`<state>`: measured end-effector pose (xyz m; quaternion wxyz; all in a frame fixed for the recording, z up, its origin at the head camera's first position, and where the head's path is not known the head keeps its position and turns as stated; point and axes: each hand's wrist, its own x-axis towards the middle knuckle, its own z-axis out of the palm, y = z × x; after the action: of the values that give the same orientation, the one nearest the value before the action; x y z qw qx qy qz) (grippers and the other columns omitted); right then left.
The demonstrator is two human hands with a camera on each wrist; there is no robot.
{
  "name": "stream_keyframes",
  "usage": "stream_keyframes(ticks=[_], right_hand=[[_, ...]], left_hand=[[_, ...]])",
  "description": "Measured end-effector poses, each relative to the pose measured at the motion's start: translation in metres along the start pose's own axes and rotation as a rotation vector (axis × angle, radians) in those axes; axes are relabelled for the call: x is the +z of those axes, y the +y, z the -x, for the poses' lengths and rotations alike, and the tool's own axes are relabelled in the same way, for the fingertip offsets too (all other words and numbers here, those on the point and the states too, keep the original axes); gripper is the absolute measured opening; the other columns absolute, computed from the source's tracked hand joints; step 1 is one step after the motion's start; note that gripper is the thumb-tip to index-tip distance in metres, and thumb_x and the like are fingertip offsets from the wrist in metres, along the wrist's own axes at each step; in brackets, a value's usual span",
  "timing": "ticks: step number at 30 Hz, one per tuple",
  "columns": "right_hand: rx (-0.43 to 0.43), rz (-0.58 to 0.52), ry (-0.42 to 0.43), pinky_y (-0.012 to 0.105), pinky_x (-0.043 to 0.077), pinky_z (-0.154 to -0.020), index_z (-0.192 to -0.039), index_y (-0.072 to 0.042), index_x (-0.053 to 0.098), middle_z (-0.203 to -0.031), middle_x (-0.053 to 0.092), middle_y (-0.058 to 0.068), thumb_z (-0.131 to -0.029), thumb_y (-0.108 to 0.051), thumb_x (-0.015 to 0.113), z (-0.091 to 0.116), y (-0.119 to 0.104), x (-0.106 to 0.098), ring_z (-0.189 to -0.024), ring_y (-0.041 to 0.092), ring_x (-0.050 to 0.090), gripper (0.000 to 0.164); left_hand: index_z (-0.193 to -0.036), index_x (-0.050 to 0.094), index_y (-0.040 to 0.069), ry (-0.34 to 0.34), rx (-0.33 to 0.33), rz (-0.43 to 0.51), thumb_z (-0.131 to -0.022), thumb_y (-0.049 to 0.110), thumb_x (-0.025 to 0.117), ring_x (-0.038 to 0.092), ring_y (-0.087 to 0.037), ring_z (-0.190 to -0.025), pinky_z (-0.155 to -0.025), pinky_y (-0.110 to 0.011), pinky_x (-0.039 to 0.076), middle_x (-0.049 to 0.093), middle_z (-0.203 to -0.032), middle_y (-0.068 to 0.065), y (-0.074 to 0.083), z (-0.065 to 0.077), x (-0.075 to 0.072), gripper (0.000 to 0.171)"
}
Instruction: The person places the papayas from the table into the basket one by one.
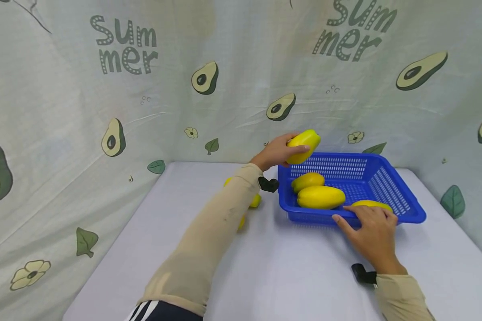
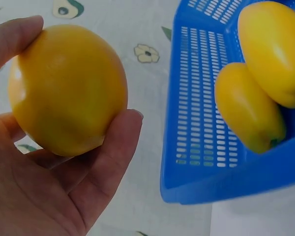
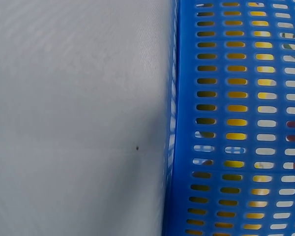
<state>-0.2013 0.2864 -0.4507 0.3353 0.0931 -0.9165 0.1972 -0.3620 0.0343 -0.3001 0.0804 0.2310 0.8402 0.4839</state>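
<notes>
- Currently backed by printed cloth (image 1: 241, 49) at the top; with room over white tabletop (image 1: 289, 276) at bottom centre, between the sleeves (image 1: 209, 236);
- edged at centre right by a blue basket (image 1: 357, 162), with two yellow fruits (image 1: 321, 197) in its left half;
- gripping the raised fruit (image 1: 307, 142) in the left hand (image 1: 279, 151), above centre; apart from the basket in the left wrist view;
- bending the right hand (image 1: 372, 234) over the front rim (image 1: 409, 219), beside another fruit (image 1: 372, 203); unable to tell whether gripping.
</notes>
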Motion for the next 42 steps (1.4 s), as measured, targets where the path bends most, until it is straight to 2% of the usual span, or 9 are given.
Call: stream_keyframes(ticks=[7, 15, 20, 26, 30, 42], right_hand=[[-0.001, -0.014, -0.010, 0.069, 0.021, -0.095, -0.115, -0.006, 0.070, -0.113, 0.067, 0.024, -0.085, -0.049, 0.075, 0.000, -0.003, 0.002, -0.115, 0.046, 0.048, 0.052], [-0.001, -0.004, -0.002, 0.068, 0.021, -0.095, -0.115, -0.006, 0.070, -0.113, 0.067, 0.023, -0.086, -0.049, 0.074, 0.000, 0.000, 0.000, -0.115, 0.045, 0.049, 0.051], [-0.005, 0.004, 0.000, 0.067, 0.022, -0.094, -0.114, -0.007, 0.071, -0.113, 0.068, 0.023, -0.086, -0.050, 0.073, -0.001, 0.002, 0.001, -0.114, 0.045, 0.049, 0.052], [-0.011, 0.013, 0.001, 0.068, 0.022, -0.094, -0.114, -0.008, 0.070, -0.112, 0.068, 0.022, -0.086, -0.051, 0.073, 0.000, 0.004, 0.002, -0.114, 0.045, 0.049, 0.052], [-0.013, 0.011, 0.007, 0.067, 0.022, -0.094, -0.114, -0.008, 0.070, -0.112, 0.068, 0.022, -0.085, -0.050, 0.074, 0.001, 0.004, 0.001, -0.114, 0.044, 0.049, 0.051], [0.003, 0.010, -0.010, 0.067, 0.023, -0.094, -0.115, -0.008, 0.071, -0.113, 0.068, 0.022, -0.086, -0.050, 0.074, 0.003, 0.000, 0.001, -0.115, 0.045, 0.048, 0.052]], left_hand=[[-0.143, 0.049, 0.020, -0.005, -0.012, 0.039, -0.091, 0.049, 0.070, 0.062, -0.019, -0.096, -0.072, -0.035, 0.059, 0.061, -0.112, -0.001, 0.007, 0.001, 0.011, 0.063], [-0.136, 0.047, 0.017, 0.117, -0.053, 0.112, -0.089, 0.042, 0.075, 0.064, -0.018, -0.086, -0.066, -0.036, 0.060, 0.059, -0.105, -0.003, 0.017, 0.001, 0.032, 0.060], [-0.136, 0.048, 0.018, 0.135, -0.031, 0.148, -0.089, 0.040, 0.076, 0.064, -0.018, -0.085, -0.071, -0.040, 0.060, 0.059, -0.105, -0.002, 0.018, 0.001, 0.038, 0.059], [-0.134, 0.053, 0.021, 0.126, 0.000, 0.152, -0.089, 0.041, 0.075, 0.064, -0.018, -0.085, -0.065, -0.034, 0.060, 0.060, -0.104, 0.000, 0.016, -0.002, 0.046, 0.054], [-0.136, 0.053, 0.021, 0.114, 0.004, 0.153, -0.090, 0.041, 0.075, 0.063, -0.017, -0.085, -0.068, -0.035, 0.060, 0.060, -0.104, 0.001, 0.018, -0.003, 0.053, 0.055], [-0.142, 0.049, 0.019, 0.051, -0.025, 0.127, -0.093, 0.032, 0.071, 0.062, -0.016, -0.088, -0.068, -0.026, 0.057, 0.060, -0.107, 0.001, 0.021, -0.001, 0.062, 0.056]])
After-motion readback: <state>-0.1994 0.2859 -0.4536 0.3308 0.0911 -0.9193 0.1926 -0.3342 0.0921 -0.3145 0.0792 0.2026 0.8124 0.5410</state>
